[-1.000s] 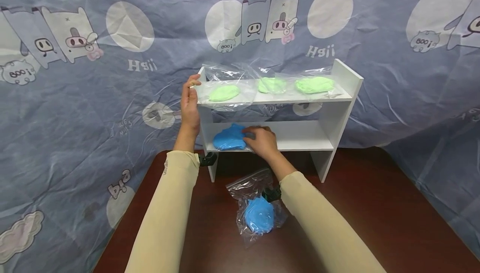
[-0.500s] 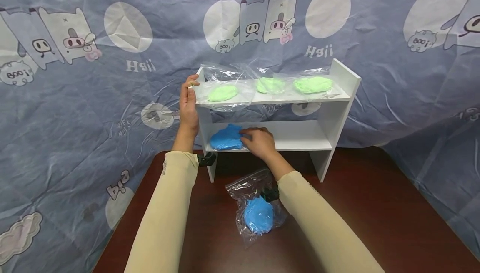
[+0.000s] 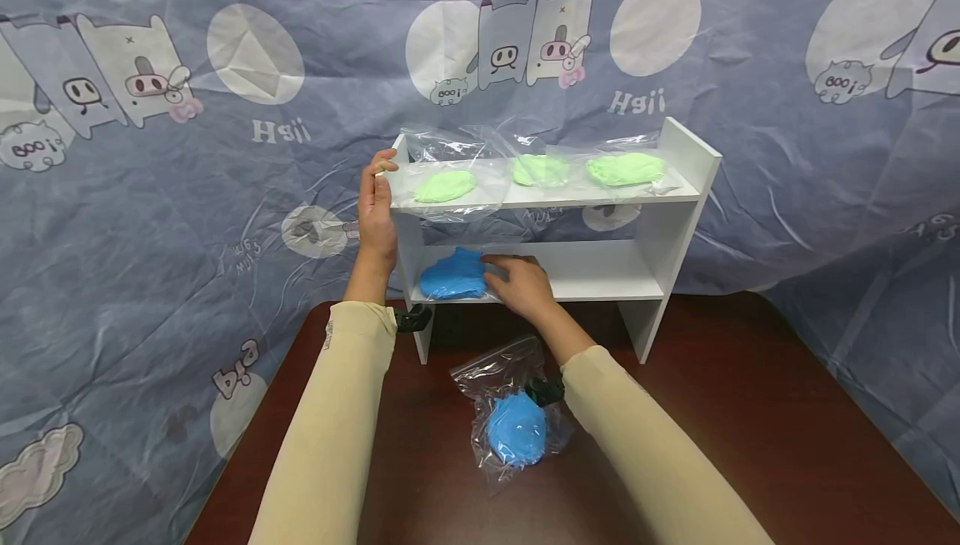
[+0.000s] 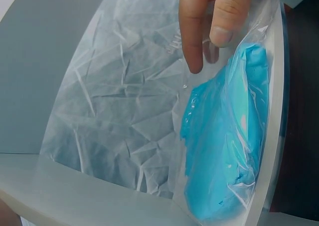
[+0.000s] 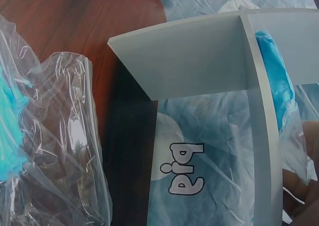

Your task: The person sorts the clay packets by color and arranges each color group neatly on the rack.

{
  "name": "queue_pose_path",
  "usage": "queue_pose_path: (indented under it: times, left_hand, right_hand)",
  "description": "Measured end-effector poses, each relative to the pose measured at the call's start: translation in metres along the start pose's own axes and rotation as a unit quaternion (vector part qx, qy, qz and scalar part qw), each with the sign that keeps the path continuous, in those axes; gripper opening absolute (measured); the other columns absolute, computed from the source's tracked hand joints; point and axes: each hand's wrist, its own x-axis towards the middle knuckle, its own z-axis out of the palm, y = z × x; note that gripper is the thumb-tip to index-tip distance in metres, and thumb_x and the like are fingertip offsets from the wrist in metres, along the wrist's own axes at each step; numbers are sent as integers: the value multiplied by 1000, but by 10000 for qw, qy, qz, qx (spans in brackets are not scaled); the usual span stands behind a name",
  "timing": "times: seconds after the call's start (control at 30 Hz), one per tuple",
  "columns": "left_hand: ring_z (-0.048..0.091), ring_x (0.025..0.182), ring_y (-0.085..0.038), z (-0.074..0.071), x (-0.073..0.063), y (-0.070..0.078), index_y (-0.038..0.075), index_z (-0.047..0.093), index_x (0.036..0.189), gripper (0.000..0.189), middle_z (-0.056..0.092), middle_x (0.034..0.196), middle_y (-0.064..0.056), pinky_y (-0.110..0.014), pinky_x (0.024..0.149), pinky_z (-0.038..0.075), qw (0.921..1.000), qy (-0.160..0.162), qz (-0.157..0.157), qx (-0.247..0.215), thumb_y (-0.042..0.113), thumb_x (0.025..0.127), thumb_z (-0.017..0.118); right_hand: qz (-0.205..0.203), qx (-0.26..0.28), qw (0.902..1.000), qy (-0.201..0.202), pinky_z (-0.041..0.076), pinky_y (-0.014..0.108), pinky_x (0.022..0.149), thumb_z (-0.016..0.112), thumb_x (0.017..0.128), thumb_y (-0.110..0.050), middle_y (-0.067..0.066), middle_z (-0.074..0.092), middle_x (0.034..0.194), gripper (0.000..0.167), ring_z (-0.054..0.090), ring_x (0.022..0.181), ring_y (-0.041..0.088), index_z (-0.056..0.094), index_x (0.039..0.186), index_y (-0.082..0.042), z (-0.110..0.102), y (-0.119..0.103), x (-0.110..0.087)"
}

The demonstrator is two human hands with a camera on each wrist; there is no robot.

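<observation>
In the head view my left hand (image 3: 377,212) grips the left side panel of a small white shelf (image 3: 600,272), fingers bent over its edge. My right hand (image 3: 522,285) is at the lower tier, at the right end of a clear plastic bag with a crumpled blue lump (image 3: 453,275) inside. The left wrist view shows the right hand's fingers (image 4: 193,46) pointing down, fairly straight and apart, right at the bag's clear end. That bag lies flat at the tier's left end, along its front edge.
Several clear bags with pale green lumps (image 3: 626,169) lie on the upper tier. A zip bag with another blue lump (image 3: 517,430) lies on the dark red-brown table (image 3: 420,478), in front of the shelf. A printed blue-grey cloth (image 3: 315,70) hangs behind.
The right hand shifts very slightly at the bag's end, and its wrist moves a little. The left hand stays on the shelf; the bags lie as before.
</observation>
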Motion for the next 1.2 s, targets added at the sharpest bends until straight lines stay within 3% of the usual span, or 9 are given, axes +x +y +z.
queue_pose_path:
  times: [0.13, 0.43, 0.57, 0.7, 0.77, 0.9, 0.97, 1.13, 1.2]
  left_hand:
    - [28, 149, -30, -1, 0, -1, -4, 50, 109, 26, 38, 150, -28, -42, 122, 16, 10000, 6, -9, -15, 4, 106, 25]
    - [27, 149, -28, -1, 0, 0, -15, 40, 116, 28, 37, 150, -28, -43, 122, 15, 10000, -8, -55, 41, 5, 107, 24]
    - [28, 149, -30, -1, 0, 1, 5, 53, 108, 28, 37, 150, -30, -42, 122, 16, 10000, -7, 3, -3, 5, 106, 25]
    - [28, 149, -31, -1, 0, 0, 28, 54, 106, 37, 38, 149, -30, -42, 122, 15, 10000, 2, 27, -51, 4, 106, 25]
    - [28, 149, -31, -1, 0, -1, 25, 54, 106, 36, 38, 149, -30, -42, 122, 15, 10000, 5, 27, -59, 4, 106, 25]
    - [27, 149, -31, -1, 0, -1, -3, 51, 108, 27, 38, 149, -29, -42, 122, 15, 10000, 7, 47, -61, 3, 106, 25]
    - [28, 149, -31, 0, 0, -2, -5, 49, 109, 26, 39, 149, -29, -41, 122, 15, 10000, 21, 48, -67, 3, 106, 25]
    - [27, 149, -31, -1, 0, -1, 23, 55, 106, 36, 38, 149, -29, -41, 123, 15, 10000, 30, 21, -93, 4, 106, 25]
    - [27, 149, -32, -1, -1, -1, 28, 54, 106, 38, 38, 150, -29, -43, 122, 14, 10000, 14, 13, -87, 4, 106, 25]
  right_hand:
    - [-39, 17, 10000, 71, 42, 52, 109, 58, 100, -32, 5, 65, 137, 38, 58, 128, 36, 63, 136, -21, -2, -1, -2]
    - [-59, 194, 9995, 258, 44, 53, 108, 57, 101, -32, 7, 64, 138, 36, 58, 128, 36, 64, 135, -21, -7, -2, -10]
    - [60, 250, 9992, 321, 47, 53, 103, 58, 100, -32, 9, 65, 137, 37, 58, 126, 37, 64, 135, -22, -11, -4, -13]
    - [-4, 318, 9988, 373, 48, 54, 102, 59, 100, -30, 11, 66, 135, 37, 59, 124, 38, 64, 135, -20, -15, -3, -18]
    - [-81, 335, 9985, 425, 48, 54, 101, 59, 100, -28, 11, 65, 135, 37, 59, 124, 38, 64, 135, -19, -17, -1, -21]
    - [-186, 352, 9976, 565, 48, 55, 100, 60, 99, -27, 12, 65, 136, 37, 59, 125, 38, 64, 135, -17, -19, 3, -26]
    - [-221, 394, 9969, 637, 48, 55, 100, 60, 99, -27, 12, 64, 137, 38, 58, 125, 38, 64, 135, -17, -19, 4, -29]
    - [-218, 474, 9955, 795, 45, 55, 105, 60, 99, -25, 12, 61, 139, 38, 54, 128, 39, 62, 136, -17, -18, 8, -38]
    - [-237, 490, 9947, 871, 43, 55, 107, 60, 98, -23, 12, 61, 139, 39, 53, 130, 39, 61, 137, -17, -18, 9, -41]
